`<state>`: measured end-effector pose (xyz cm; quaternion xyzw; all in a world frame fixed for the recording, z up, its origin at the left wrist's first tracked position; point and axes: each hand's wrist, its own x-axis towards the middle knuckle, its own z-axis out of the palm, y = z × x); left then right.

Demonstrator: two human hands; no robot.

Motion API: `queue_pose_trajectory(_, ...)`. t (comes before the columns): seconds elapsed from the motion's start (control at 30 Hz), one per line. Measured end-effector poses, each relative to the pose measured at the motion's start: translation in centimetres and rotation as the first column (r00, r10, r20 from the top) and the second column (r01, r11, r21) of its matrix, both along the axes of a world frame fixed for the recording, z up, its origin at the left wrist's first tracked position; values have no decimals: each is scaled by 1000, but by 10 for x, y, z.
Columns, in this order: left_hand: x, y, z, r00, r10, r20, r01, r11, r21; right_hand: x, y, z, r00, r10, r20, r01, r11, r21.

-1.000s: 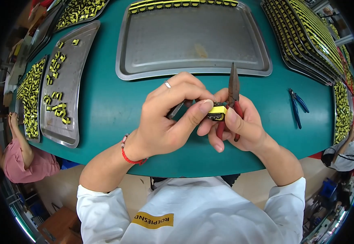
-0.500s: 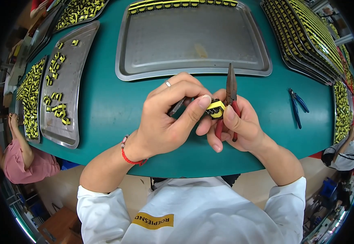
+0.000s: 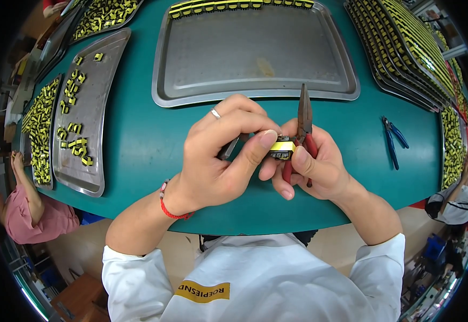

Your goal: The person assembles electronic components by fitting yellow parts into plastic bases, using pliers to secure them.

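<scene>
My left hand (image 3: 220, 147) pinches a small yellow-and-black transformer (image 3: 283, 146) between thumb and fingers. A dark metal tool (image 3: 228, 147) sticks out from under the same hand's curled fingers; its kind is mostly hidden. My right hand (image 3: 320, 161) is closed around red-handled needle-nose pliers (image 3: 305, 115), whose jaws point away from me, up past the fingers. The right thumb and fingertips also touch the transformer's right end, so it sits between both hands. Both hands are above the green table, just in front of a large metal tray (image 3: 244, 95).
Along the large tray's far edge stands a row of transformers (image 3: 239, 5). Blue-handled cutters (image 3: 392, 140) lie to the right, below stacked loaded trays (image 3: 400, 59). At left are a tray with scattered transformers (image 3: 97, 107) and a heaped one (image 3: 40, 129). Other people sit at both sides.
The transformer has been turned in my fingers: its flat yellow band now faces up, where its pins and a tilted side showed before. Both hands stay nearly in place.
</scene>
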<state>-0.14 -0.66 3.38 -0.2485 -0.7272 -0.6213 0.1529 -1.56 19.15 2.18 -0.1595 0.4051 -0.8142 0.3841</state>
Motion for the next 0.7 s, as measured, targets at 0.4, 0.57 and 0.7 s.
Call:
queue_pose_trajectory(0.4,-3,-8,3,990,-24,-142,6,992,-129,-2,1,1,999,33,-1,-33,999,-8)
queue_pose_trajectory(0.57,-8,-10,11,970,-61,-235,5,973,-232,-4,3,0,1000,25,-7,-25,998,-54)
queue_pose_trajectory(0.7,-8,-11,9,971,-87,-224,30,968,-249,-8,5,-2,999,33,-9,-33,999,-1)
